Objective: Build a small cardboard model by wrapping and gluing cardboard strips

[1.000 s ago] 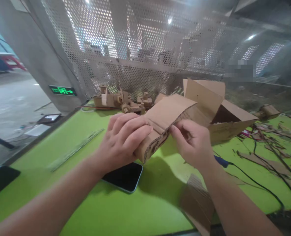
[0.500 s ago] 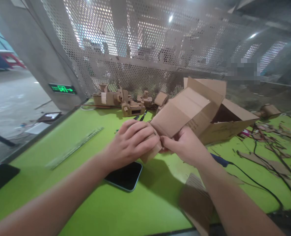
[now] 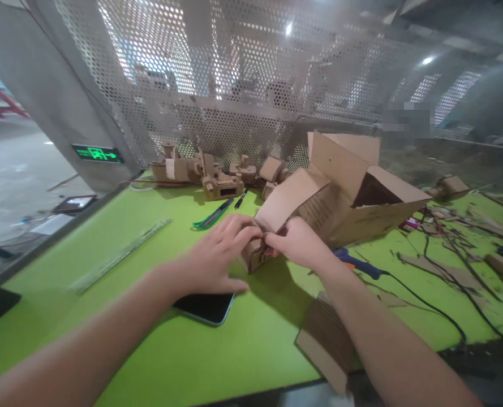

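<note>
My right hand (image 3: 299,240) pinches the lower edge of a bent cardboard piece (image 3: 287,198), whose flap rises above the fingers. My left hand (image 3: 217,254) rests its fingertips on the left end of the same piece, with its thumb spread apart below. Under both hands the piece has a small boxy end (image 3: 257,255); the spot where the fingertips meet is partly hidden. A black phone (image 3: 211,308) lies beneath my left hand. Just beyond it is a green cutter (image 3: 215,215). To the right of my right hand lies a blue glue gun (image 3: 361,264).
An open cardboard box (image 3: 361,220) stands at the right. Small cardboard models (image 3: 223,185) line the back by the perforated screen. A clear ruler (image 3: 124,254) lies left. Loose cardboard (image 3: 327,339) sits at the front edge; cables and scraps (image 3: 450,271) cover the right side.
The left thumb has spread away from the cardboard. The flap has tipped lower, and the boxy end now shows. The view has shifted slightly, uncovering the cutter and more of the glue gun.
</note>
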`<state>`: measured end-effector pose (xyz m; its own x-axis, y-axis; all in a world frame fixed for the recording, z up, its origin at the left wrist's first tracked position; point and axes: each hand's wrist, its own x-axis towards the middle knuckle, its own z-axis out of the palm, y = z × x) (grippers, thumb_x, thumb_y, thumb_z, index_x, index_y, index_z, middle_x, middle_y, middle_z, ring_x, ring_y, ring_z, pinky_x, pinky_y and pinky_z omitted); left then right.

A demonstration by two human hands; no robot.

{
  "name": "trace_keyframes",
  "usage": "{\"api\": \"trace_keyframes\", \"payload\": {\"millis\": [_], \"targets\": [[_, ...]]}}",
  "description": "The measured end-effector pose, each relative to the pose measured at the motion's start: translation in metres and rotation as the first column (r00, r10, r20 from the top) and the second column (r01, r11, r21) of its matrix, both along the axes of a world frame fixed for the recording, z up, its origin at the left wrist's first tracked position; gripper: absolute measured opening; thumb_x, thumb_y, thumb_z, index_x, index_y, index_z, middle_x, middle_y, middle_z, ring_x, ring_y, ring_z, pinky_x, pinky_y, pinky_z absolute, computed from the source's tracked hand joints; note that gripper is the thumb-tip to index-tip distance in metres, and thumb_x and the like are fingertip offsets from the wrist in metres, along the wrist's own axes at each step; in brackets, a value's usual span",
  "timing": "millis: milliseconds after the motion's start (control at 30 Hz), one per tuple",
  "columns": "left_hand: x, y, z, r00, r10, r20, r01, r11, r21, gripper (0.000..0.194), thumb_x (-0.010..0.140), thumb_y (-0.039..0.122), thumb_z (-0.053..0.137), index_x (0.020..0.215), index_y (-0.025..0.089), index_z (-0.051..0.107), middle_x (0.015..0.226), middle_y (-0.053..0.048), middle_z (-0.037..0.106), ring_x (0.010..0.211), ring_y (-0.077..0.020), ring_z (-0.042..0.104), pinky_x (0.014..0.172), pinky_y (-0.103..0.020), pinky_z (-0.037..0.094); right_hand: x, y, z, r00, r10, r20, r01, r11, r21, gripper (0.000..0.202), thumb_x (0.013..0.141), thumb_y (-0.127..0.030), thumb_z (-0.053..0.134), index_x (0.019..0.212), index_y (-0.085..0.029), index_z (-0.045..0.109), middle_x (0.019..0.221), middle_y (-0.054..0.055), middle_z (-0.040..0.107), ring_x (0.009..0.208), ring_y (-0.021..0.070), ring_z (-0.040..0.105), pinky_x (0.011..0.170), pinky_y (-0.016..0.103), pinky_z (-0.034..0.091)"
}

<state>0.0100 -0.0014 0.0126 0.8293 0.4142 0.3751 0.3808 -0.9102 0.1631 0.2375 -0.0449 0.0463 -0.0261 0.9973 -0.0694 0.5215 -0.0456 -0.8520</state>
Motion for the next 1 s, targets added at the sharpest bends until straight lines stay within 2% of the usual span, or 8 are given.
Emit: {"api": "trace_keyframes", "payload": {"millis": [33, 100, 133, 267, 467, 567, 733, 1000], "targets": [[-0.002, 0.000, 0.005, 0.999, -0.022, 0.026, 0.025, 0.995, -0.100, 0.084, 0.076, 0.057, 0.088, 0.143, 0.021, 0.053, 0.146, -0.019, 0.053, 0.136, -0.0403, 0.051, 0.116, -0.061, 0.047, -0.001, -0.001, 0.001, 1.000, 0.013, 0.014, -0.013, 1.000, 0.005, 0.010, 0.082, -0.019, 0.069, 0.072, -0.018, 0.072, 0.069, 0.005, 0.077, 0.065, 0.0182, 0.071, 0.056, 0.024, 0.049], [-0.003, 0.005, 0.011, 0.989, -0.008, 0.148, 0.049, 0.961, -0.273, 0.048, 0.091, 0.055, 0.075, 0.126, 0.023, 0.065, 0.137, -0.014, 0.062, 0.127, -0.0317, 0.060, 0.112, -0.051, 0.051, -0.003, -0.003, 0.003, 0.999, 0.032, 0.042, -0.032, 0.999, 0.013, 0.009, 0.083, -0.020, 0.070, 0.075, -0.018, 0.073, 0.070, 0.004, 0.078, 0.064, 0.0178, 0.071, 0.054, 0.024, 0.047], [-0.002, 0.010, 0.012, 0.966, 0.083, 0.246, 0.010, 0.936, -0.353, 0.034, 0.098, 0.051, 0.067, 0.116, 0.022, 0.069, 0.127, -0.012, 0.068, 0.119, -0.0280, 0.064, 0.107, -0.046, 0.054, -0.004, -0.004, 0.004, 0.998, 0.042, 0.055, -0.042, 0.999, 0.013, 0.011, 0.085, -0.022, 0.070, 0.075, -0.018, 0.073, 0.071, 0.004, 0.079, 0.063, 0.0175, 0.070, 0.053, 0.024, 0.046], [0.004, 0.031, 0.004, 0.795, 0.469, 0.384, -0.117, 0.740, -0.662, 0.038, 0.089, 0.052, 0.075, 0.107, 0.018, 0.072, 0.103, -0.008, 0.077, 0.096, -0.0245, 0.072, 0.088, -0.038, 0.059, -0.002, -0.002, 0.007, 0.988, 0.105, 0.111, -0.103, 0.994, -0.025, 0.023, 0.092, -0.027, 0.067, 0.072, -0.018, 0.072, 0.074, 0.006, 0.080, 0.062, 0.0159, 0.068, 0.054, 0.024, 0.043], [-0.010, 0.046, 0.002, 0.848, 0.447, 0.284, -0.013, 0.553, -0.833, 0.043, 0.075, 0.053, 0.089, 0.098, 0.019, 0.080, 0.096, -0.004, 0.081, 0.084, -0.0205, 0.071, 0.077, -0.032, 0.057, 0.001, 0.003, 0.007, 0.969, 0.216, 0.117, -0.212, 0.976, -0.044, 0.017, 0.099, -0.031, 0.063, 0.093, -0.018, 0.071, 0.084, 0.004, 0.081, 0.069, 0.0164, 0.073, 0.061, 0.024, 0.048], [-0.021, 0.048, 0.010, 0.909, 0.355, 0.217, -0.018, 0.555, -0.831, 0.035, 0.080, 0.050, 0.086, 0.096, 0.019, 0.080, 0.094, -0.003, 0.080, 0.082, -0.0184, 0.069, 0.076, -0.030, 0.055, -0.001, 0.002, 0.005, 0.966, 0.201, 0.165, -0.208, 0.978, 0.027, 0.018, 0.100, -0.034, 0.062, 0.100, -0.019, 0.071, 0.087, 0.003, 0.080, 0.070, 0.0168, 0.071, 0.062, 0.027, 0.047], [-0.024, 0.050, 0.020, 0.961, 0.253, 0.115, -0.072, 0.626, -0.776, 0.032, 0.087, 0.049, 0.079, 0.095, 0.018, 0.078, 0.092, -0.002, 0.078, 0.081, -0.0183, 0.067, 0.072, -0.029, 0.051, -0.002, 0.004, 0.001, 0.975, 0.144, 0.170, -0.173, 0.970, 0.173, 0.022, 0.093, -0.029, 0.071, 0.112, -0.020, 0.077, 0.101, 0.004, 0.081, 0.085, 0.0193, 0.071, 0.072, 0.029, 0.049], [-0.020, 0.053, 0.033, 0.982, 0.185, 0.027, -0.123, 0.747, -0.653, 0.033, 0.088, 0.049, 0.073, 0.095, 0.017, 0.072, 0.089, -0.003, 0.075, 0.085, -0.0225, 0.069, 0.075, -0.031, 0.052, -0.002, 0.008, 0.001, 0.985, 0.146, 0.092, -0.158, 0.976, 0.147, 0.026, 0.087, -0.024, 0.074, 0.112, -0.017, 0.078, 0.101, 0.005, 0.082, 0.087, 0.0213, 0.073, 0.072, 0.030, 0.050]]}}
